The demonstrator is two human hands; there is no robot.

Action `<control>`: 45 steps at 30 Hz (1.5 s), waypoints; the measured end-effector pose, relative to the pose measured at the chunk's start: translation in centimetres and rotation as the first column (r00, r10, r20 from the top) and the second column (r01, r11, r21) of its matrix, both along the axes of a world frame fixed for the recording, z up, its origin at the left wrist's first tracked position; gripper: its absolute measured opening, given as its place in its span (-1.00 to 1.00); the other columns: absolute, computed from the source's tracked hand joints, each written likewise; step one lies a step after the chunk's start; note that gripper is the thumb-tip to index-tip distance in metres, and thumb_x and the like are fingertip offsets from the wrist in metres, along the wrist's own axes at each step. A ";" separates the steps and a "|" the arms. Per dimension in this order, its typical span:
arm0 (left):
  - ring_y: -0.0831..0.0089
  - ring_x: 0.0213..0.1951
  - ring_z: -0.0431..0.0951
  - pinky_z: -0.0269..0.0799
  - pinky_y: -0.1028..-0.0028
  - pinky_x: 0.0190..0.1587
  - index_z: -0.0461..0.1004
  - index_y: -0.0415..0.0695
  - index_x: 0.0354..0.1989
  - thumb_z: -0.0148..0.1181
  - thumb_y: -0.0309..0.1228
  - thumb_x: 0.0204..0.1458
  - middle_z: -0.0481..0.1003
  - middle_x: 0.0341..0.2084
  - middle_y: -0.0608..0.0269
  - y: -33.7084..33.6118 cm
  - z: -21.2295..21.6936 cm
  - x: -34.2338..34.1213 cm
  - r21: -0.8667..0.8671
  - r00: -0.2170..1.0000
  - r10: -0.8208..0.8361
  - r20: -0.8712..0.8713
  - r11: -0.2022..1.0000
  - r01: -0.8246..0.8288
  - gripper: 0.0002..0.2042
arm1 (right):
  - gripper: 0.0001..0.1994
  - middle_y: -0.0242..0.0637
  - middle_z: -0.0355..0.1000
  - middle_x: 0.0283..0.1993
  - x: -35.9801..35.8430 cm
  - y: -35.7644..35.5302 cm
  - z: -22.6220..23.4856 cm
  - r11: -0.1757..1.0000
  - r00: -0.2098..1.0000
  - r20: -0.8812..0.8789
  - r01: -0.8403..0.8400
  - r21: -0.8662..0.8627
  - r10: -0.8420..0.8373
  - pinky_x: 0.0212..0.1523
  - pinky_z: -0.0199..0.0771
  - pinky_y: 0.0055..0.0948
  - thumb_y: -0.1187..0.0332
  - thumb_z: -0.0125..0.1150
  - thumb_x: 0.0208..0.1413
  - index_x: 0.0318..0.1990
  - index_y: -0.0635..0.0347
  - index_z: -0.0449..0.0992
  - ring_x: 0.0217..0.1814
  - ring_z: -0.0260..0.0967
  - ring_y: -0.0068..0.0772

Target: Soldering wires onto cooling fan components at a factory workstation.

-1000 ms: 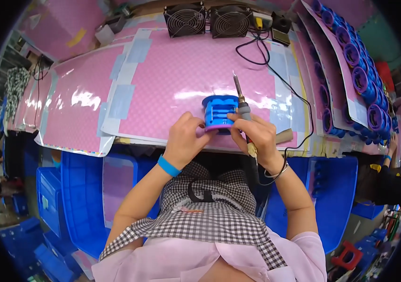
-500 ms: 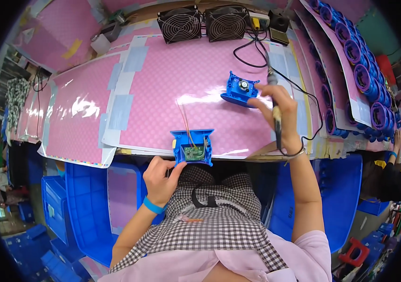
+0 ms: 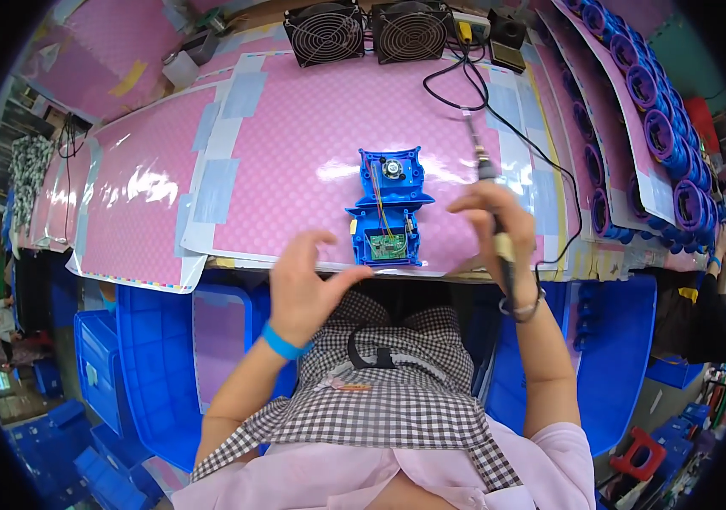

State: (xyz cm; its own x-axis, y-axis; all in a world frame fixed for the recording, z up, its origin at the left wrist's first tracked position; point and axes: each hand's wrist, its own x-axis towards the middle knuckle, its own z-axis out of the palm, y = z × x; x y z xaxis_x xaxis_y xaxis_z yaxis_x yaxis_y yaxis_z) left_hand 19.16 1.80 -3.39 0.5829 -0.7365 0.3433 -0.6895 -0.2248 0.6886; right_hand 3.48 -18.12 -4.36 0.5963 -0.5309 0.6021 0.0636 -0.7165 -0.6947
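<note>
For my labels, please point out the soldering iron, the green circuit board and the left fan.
soldering iron (image 3: 489, 183), head view, on its shaft.
green circuit board (image 3: 387, 246), head view, its middle.
left fan (image 3: 324, 34), head view, its grille.

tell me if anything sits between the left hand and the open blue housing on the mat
Nothing visible does. The left hand hovers open at the mat's near edge, just left of the blue housing. The right hand, holding the soldering iron, is on the housing's other side.

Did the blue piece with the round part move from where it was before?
Yes. The blue round-part piece sat near the right hand; now it lies left of it, mid-mat, below the two fans, touching the circuit-board piece.
</note>
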 end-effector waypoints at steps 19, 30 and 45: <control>0.39 -0.51 0.48 0.36 0.46 -0.49 0.53 -0.23 -0.41 0.21 -0.63 -0.16 0.42 -0.55 0.19 -5.9 1.1 3.0 -0.145 0.997 -0.025 0.073 0.989 0.036 -0.89 | -0.72 -0.23 0.46 -0.41 -0.7 3.7 -1.3 0.681 0.996 0.085 -0.036 0.732 -0.039 -0.46 0.34 -0.64 0.40 0.07 0.13 -0.06 0.39 0.46 -0.47 0.36 -0.57; 0.29 -0.47 0.46 0.37 0.38 -0.41 0.56 -0.27 -0.42 0.15 -0.62 -0.18 0.41 -0.55 0.13 -7.0 0.7 3.2 0.016 0.980 -0.135 0.147 0.991 0.134 -0.87 | -0.74 -0.24 0.48 -0.41 0.1 3.5 -1.6 0.833 0.999 -0.004 0.047 0.551 -0.054 -0.48 0.33 -0.71 0.43 0.13 0.09 -0.09 0.39 0.49 -0.48 0.36 -0.63; 0.18 -0.42 0.47 0.40 0.31 -0.37 0.52 -0.29 -0.40 0.11 -0.63 -0.16 0.36 -0.45 0.09 -8.1 0.9 2.9 0.161 0.956 -0.182 0.229 0.976 0.147 -0.87 | -0.74 -0.18 0.49 -0.44 0.7 3.3 -1.3 0.782 0.998 0.000 0.052 0.622 -0.066 -0.48 0.41 -0.65 0.44 0.12 0.10 -0.10 0.42 0.48 -0.52 0.39 -0.57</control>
